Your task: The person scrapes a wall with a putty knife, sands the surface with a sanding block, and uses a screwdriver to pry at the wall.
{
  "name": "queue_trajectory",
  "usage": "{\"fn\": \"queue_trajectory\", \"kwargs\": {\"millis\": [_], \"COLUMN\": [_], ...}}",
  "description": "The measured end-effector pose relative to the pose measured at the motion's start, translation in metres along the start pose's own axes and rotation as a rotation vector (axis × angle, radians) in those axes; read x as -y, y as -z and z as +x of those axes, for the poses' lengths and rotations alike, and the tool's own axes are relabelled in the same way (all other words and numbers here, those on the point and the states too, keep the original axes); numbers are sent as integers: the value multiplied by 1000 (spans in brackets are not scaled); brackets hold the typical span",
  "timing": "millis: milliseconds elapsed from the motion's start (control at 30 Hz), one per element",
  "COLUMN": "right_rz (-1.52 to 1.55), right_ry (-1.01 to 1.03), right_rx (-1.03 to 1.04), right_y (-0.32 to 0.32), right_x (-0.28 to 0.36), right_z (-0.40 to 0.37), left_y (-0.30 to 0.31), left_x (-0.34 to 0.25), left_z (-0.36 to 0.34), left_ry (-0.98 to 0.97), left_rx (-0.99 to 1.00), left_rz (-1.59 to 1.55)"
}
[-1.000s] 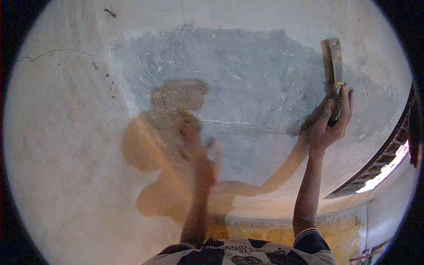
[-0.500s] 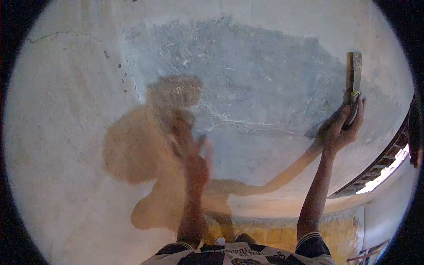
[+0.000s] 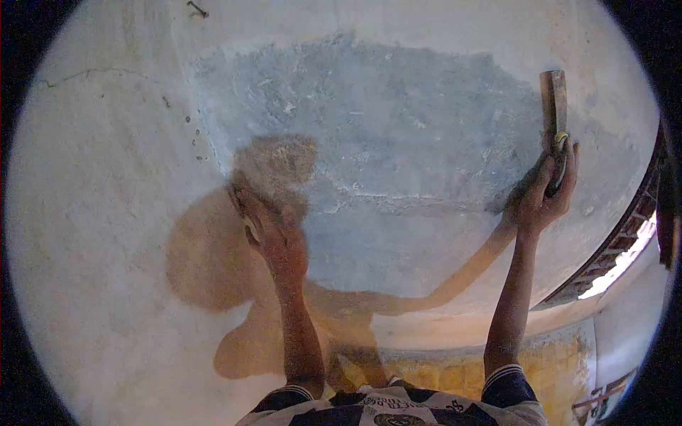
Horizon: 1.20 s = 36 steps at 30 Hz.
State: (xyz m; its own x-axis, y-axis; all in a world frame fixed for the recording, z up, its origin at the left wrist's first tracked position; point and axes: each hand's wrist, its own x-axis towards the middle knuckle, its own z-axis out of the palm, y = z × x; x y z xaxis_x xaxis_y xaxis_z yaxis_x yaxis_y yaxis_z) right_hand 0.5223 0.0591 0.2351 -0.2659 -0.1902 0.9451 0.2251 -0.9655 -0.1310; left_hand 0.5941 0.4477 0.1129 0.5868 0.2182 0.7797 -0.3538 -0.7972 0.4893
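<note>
Plainly, it is the right hand [image 3: 538,202] that does the gripping: it holds a tool [image 3: 555,106] with a long, flat blade, upright at the right side of the wall [image 3: 92,234]. Thumb and fingers close around the dark handle [image 3: 555,184], the thumb on the left and the fingers on the right, and a yellowish collar [image 3: 561,138] shows just above the grip. The blade stands near the right edge of a rough grey patch [image 3: 412,128]; whether it touches the surface, I cannot tell.

Over to the left, the left hand [image 3: 282,245] is raised by the patch's lower left edge, its fingers [image 3: 257,215] extended and loosely spread, pointing up and left. Shade covers the tips, so contact with the wall is unclear. A brown shadow [image 3: 206,248] (head, shoulder and outstretched arm, by its outline) lies around that hand and runs right toward the tool.

Between the hands, a ragged whitish ridge [image 3: 383,199] crosses the patch's lower part. Farther left, a thin crack [image 3: 92,71] and small holes [image 3: 188,120] mark the paler surface, with a nail [image 3: 198,10] above. Near the bottom, yellow paint [image 3: 554,362] shows beyond the checked shirt [image 3: 398,415]; a bright gap [image 3: 625,259] glares at far right.
</note>
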Motion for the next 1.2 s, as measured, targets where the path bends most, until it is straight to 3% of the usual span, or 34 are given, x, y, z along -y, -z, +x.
{"fn": "queue_trajectory", "kwargs": {"millis": [33, 100, 200, 267, 433, 533, 567, 633, 700, 833, 933, 1000, 1100, 1200], "right_rz": [2, 16, 40, 39, 35, 10, 1, 5, 26, 31, -15, -29, -5, 19], "right_ry": [-1, 5, 6, -1, 41, 40, 28, 32, 35, 52, 55, 49, 34, 14], "right_rx": [-9, -29, -44, -38, -28, -16, -9, -28, -21, -22, -18, -24, -24, -24], "right_y": [-1, -2, -4, -4, -3, -1, -1, -3, -2, 0, 0, -2, -1, -1], "right_x": [2, 2, 3, 5, 0, 0, 1, 1, 1, 1, -1, -2, -1, 0], "right_z": [1, 2, 0, 1, 1, 2, 1, 1, 1, 2, 2, 2, 0, 1], "left_y": [13, 21, -2, -7, -2, -15, -9, 0, 1, -10, -2, -9, -10, 0], "left_x": [-19, -36, -48, -51, 1, -26, -45, -80, -101, -48, -68, -86, -123, -120], "left_z": [12, -6, -72, -78, -1, -32, -54, -73, -79, -3, 13, -23, -70, -38], "left_ry": [31, -10, 4, 6, 55, 16, -69, -189, -240, 75, -151, -187, -323, -315], "left_rx": [-103, 16, 190, 222, 43, 68, 175, 333, 443, 144, -89, 93, 391, 280], "left_rz": [-129, -12, -324, -431, -63, 27, -178, -289, -107, -370, -91, -371, -128, -181]}}
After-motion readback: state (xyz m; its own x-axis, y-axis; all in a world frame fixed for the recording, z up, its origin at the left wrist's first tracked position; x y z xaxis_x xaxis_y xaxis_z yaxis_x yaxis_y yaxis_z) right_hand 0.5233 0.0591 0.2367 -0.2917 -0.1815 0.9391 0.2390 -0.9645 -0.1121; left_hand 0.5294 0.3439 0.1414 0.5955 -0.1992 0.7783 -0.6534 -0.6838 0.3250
